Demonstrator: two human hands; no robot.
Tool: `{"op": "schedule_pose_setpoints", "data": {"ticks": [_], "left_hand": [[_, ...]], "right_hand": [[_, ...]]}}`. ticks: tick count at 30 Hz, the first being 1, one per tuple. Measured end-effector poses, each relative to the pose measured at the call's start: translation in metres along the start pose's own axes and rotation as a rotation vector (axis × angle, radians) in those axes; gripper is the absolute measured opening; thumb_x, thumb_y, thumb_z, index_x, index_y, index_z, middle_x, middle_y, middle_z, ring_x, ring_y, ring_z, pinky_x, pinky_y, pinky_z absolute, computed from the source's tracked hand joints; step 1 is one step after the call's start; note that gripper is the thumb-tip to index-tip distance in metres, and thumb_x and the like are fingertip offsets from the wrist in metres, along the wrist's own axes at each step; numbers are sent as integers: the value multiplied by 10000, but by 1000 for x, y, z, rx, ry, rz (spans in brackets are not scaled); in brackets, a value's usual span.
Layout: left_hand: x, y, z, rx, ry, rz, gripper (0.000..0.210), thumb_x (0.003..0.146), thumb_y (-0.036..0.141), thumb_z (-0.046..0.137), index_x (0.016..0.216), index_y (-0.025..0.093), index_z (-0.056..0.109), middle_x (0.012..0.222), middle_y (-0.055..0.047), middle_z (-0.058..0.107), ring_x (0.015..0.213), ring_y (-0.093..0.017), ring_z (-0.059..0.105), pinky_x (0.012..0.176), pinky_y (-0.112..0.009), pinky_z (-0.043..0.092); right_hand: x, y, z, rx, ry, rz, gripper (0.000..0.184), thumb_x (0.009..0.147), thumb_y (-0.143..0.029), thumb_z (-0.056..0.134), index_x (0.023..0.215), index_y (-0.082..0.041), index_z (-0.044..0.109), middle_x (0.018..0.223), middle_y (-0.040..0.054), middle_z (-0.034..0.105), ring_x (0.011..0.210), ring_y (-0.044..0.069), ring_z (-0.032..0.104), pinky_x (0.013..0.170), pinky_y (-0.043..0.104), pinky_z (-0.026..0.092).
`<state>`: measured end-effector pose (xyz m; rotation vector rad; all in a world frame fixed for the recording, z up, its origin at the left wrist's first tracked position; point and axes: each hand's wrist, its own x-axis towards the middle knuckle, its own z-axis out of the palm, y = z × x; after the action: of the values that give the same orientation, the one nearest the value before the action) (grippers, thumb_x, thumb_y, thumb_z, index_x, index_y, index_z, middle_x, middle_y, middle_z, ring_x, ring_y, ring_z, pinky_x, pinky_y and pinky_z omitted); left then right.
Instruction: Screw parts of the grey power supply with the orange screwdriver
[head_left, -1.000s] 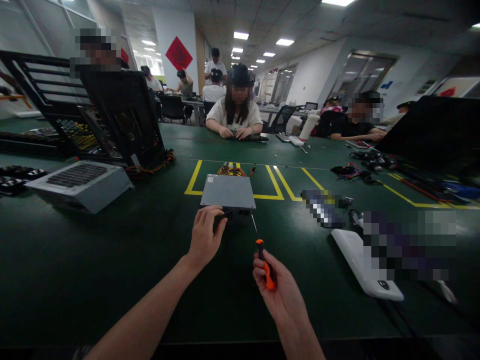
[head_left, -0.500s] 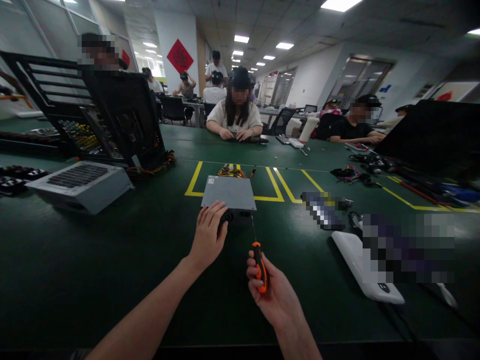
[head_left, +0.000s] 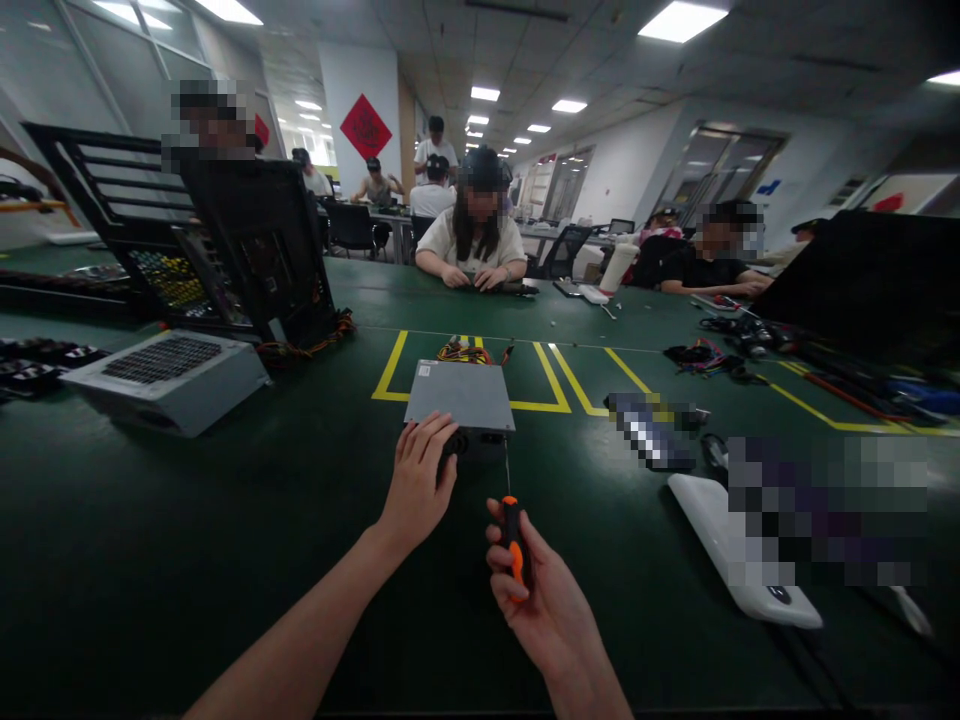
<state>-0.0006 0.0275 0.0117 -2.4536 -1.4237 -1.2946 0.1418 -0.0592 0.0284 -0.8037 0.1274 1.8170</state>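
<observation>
A grey metal computer power supply (head_left: pixel 459 392) lies on the green table, its bundle of colored cables (head_left: pixel 472 350) at the far side. My left hand (head_left: pixel 421 480) grips its near left corner, fingers on top and thumb down the near face. In my right hand (head_left: pixel 536 585) is a screwdriver (head_left: pixel 513 540) with an orange and black handle, held in curled fingers. Its thin shaft points away from me, the tip at the near right corner of the power supply. Whether the tip sits in a screw is too small to tell.
To the left are a second power supply (head_left: pixel 169 380) and an open black computer case (head_left: pixel 247 250). Yellow tape lines (head_left: pixel 540 406) mark the table. A white power bank-like device (head_left: pixel 739 550) and cables (head_left: pixel 701 360) lie right. A co-worker (head_left: pixel 471 235) sits opposite.
The screwdriver handle has turned in my right fingers, showing a different side of its orange grip. My left hand stays on the power supply. The whole view has shifted slightly.
</observation>
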Motion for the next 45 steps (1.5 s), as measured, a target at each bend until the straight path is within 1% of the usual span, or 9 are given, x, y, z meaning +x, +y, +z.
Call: {"op": "schedule_pose_setpoints", "data": {"ticks": [4,10,17,23,27,31,37,42,45], "left_hand": [[1,0,0,-1,-3,-4,365,836,128,390,1192,199,430,1247,-65,470,1227,-191,349,1066,-434,218],[0,0,1,5,-4,-2,367,837,132,394,1197,201,423,1253,-65,463,1227,-192,346,1063,-437,221],[0,-3,4,24,-3,10,371,842,139,396,1208,198,410,1259,-62,453,1230,-185,338,1065,-431,221],[-1,-4,5,31,11,11,366,841,140,399,1201,202,415,1255,-59,458,1226,-189,345,1061,-441,234],[-1,-3,4,26,8,10,360,842,141,399,1197,201,418,1252,-58,462,1225,-188,349,1063,-438,235],[-1,-2,3,28,-7,3,362,843,143,402,1201,197,413,1258,-59,454,1232,-185,337,1070,-432,224],[-1,-2,3,25,-4,4,360,839,141,410,1194,198,417,1258,-52,453,1234,-179,332,1075,-420,216],[-1,-1,2,23,-5,6,363,842,142,404,1201,196,411,1256,-57,455,1231,-179,335,1073,-421,218],[-1,-1,2,24,-5,7,367,838,139,408,1200,198,413,1255,-56,457,1229,-181,339,1072,-425,219]], "right_hand": [[-4,0,1,74,33,-62,95,857,-176,450,851,-106,512,726,32,512,468,18,430,308,71,260],[-6,-3,0,74,27,9,193,886,-233,389,957,-113,522,679,18,493,473,38,447,331,91,322],[-4,-2,-1,100,53,-54,106,864,-176,435,842,-101,506,724,38,514,462,17,415,319,76,286],[1,-1,-3,13,67,18,218,874,-261,434,975,-97,536,712,38,529,510,48,489,349,96,338],[1,3,-7,-119,61,-188,140,771,-162,595,886,-89,560,726,38,554,516,37,480,351,94,318],[-4,3,-13,-235,99,-327,186,702,-61,640,867,-108,566,720,7,565,587,52,530,497,135,460],[-5,2,-8,-145,107,-134,190,836,-174,495,1005,-104,546,813,77,590,656,109,583,434,154,442],[-5,0,-5,-34,86,-138,65,831,-111,484,838,-79,541,721,54,557,507,39,492,327,86,301],[-6,-3,-6,14,121,-64,86,845,-129,470,862,-78,537,739,50,551,545,45,517,384,95,390]]}}
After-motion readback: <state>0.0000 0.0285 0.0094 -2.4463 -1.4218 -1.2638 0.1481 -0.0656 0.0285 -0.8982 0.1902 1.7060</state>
